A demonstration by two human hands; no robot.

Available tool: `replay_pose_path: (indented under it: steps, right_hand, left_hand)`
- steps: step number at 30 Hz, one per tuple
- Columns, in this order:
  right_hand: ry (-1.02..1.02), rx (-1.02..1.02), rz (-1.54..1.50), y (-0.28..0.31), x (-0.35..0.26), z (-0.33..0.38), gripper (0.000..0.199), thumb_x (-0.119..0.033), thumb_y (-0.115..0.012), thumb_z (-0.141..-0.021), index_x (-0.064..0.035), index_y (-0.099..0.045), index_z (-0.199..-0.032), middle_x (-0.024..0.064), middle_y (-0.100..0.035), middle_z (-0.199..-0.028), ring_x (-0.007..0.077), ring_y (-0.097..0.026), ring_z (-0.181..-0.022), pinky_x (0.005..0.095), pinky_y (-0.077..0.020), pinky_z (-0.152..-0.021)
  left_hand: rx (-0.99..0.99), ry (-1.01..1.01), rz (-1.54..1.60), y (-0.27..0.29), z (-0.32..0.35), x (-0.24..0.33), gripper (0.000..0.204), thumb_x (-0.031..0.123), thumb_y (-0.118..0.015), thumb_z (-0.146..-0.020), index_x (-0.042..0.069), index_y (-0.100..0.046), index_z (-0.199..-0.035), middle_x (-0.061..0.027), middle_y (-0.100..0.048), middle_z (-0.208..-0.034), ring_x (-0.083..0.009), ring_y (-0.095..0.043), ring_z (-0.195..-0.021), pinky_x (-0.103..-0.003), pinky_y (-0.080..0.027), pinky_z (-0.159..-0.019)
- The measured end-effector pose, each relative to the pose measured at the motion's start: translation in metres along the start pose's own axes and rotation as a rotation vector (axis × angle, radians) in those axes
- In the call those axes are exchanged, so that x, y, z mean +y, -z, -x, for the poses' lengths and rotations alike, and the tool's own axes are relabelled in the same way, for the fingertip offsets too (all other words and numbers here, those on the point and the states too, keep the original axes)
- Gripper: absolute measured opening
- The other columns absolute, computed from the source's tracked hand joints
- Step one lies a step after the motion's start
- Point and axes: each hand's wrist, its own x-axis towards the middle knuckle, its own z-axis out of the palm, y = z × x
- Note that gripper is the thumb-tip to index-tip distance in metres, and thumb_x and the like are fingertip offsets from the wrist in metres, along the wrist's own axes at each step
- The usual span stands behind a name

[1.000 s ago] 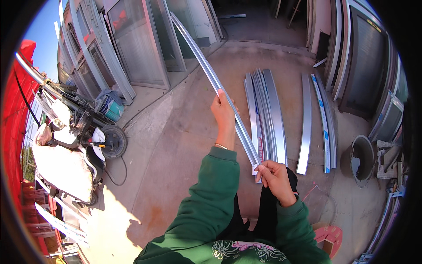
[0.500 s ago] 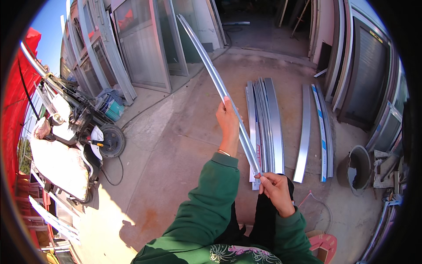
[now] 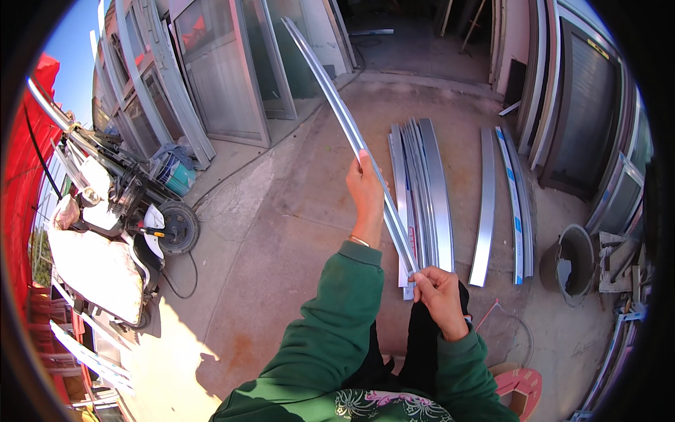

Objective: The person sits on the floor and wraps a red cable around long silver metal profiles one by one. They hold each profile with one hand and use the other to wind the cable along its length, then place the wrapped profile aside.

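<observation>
A long silvery metal profile slants across the middle, its far end up toward the leaning panels and its near end by my legs. Around its middle my left hand is closed, the thumb lying along the top. At the near end my right hand pinches the profile between thumb and fingers. Beneath and to the right, a stack of similar metal profiles lies on the ground, partly hidden by the held one and my right hand.
Right of the stack lie a wide metal strip and a blue-and-white marked profile. A dark bucket stands beyond them. Framed panels lean at the back left. A parked scooter stands left; a cable crosses the ground.
The view has shifted slightly. Both hands keep their hold on the profile, which stays at nearly the same slant.
</observation>
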Motion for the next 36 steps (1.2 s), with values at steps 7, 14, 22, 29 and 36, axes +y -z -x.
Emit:
replay_pose_path:
  steps: [7,14,22,29,36]
  right_hand:
    - [0.105,0.109,0.309,0.009,-0.026,0.001,0.017,-0.012,-0.061,-0.098,0.0037,-0.065,-0.092,0.0041,-0.063,-0.062,0.0091,-0.056,-0.054,0.0251,-0.0436,-0.052]
    - [0.567,0.66,0.262,0.095,-0.028,0.068,0.019,-0.012,-0.058,-0.099,0.0043,-0.064,-0.107,0.0095,-0.07,-0.084,0.0107,-0.063,-0.07,0.0245,-0.0491,-0.065]
    - [-0.187,0.639,0.243,0.158,0.154,0.047,0.026,-0.019,-0.058,-0.099,0.0053,-0.064,-0.093,0.01,-0.071,-0.078,0.0136,-0.067,-0.068,0.0287,-0.0505,-0.058]
    - [-0.492,0.282,0.898,0.172,0.324,0.036,0.017,-0.011,-0.055,-0.092,0.0015,-0.067,-0.094,0.0187,-0.072,-0.087,0.033,-0.071,-0.082,0.0447,-0.0553,-0.07]
    - [-0.48,0.717,1.174,0.227,0.402,0.05,0.017,-0.005,-0.056,-0.085,0.0013,-0.065,-0.098,0.0238,-0.066,-0.104,0.0443,-0.067,-0.091,0.0521,-0.0547,-0.078]
  left_hand:
    - [0.024,0.018,0.027,-0.005,0.006,0.004,0.048,0.047,-0.045,-0.104,0.003,-0.052,-0.084,-0.0069,-0.054,-0.072,-0.0153,-0.054,-0.053,-0.03,-0.047,-0.048]
    - [0.115,-0.201,0.077,-0.006,0.003,0.001,0.046,0.042,-0.04,-0.107,-0.003,-0.045,-0.112,-0.0134,-0.056,-0.093,-0.0268,-0.064,-0.08,-0.04,-0.058,-0.075]
    - [-0.411,0.012,0.105,-0.009,0.014,0.005,0.031,0.019,-0.072,-0.093,0.001,-0.056,-0.112,-0.0186,-0.061,-0.118,-0.0383,-0.064,-0.114,-0.048,-0.056,-0.096]
    - [-0.471,0.135,0.057,-0.022,0.024,-0.003,0.039,0.018,-0.073,-0.091,-0.001,-0.056,-0.12,-0.0219,-0.058,-0.127,-0.0401,-0.061,-0.119,-0.051,-0.053,-0.101]
    - [-0.455,0.183,0.048,-0.017,0.02,-0.002,0.036,0.021,-0.07,-0.094,-0.003,-0.059,-0.118,-0.0211,-0.058,-0.13,-0.0392,-0.058,-0.124,-0.049,-0.052,-0.103]
